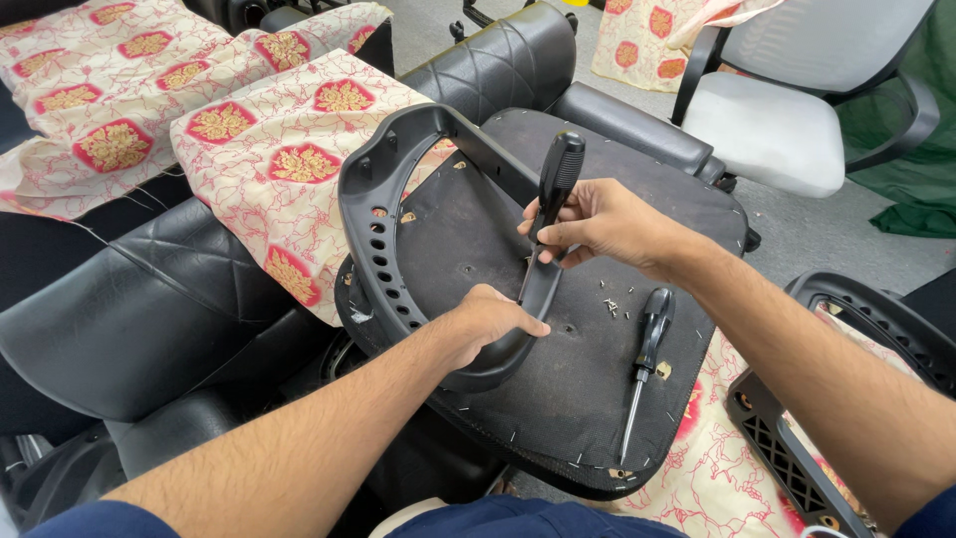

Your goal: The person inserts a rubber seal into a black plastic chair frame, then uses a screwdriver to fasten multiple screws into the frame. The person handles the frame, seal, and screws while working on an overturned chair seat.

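Upturned seat base [597,399], hands on armrest [398,199] (left [488,319]), right [597,224] gripping screwdriver [553,189]

- Bright, even indoor light falls from above, with no dim corners
- Shadows are soft and short; a faint one lies under the right hand [597,224] on the dark seat underside [588,379]
- Soft highlights sheen the black quilted cushion [149,319] and the screwdriver handle [560,164]
- Focus is sharp at the centre, slightly softer on the forearms at the bottom edge
- Wide-angle stretch bends shapes near the corners
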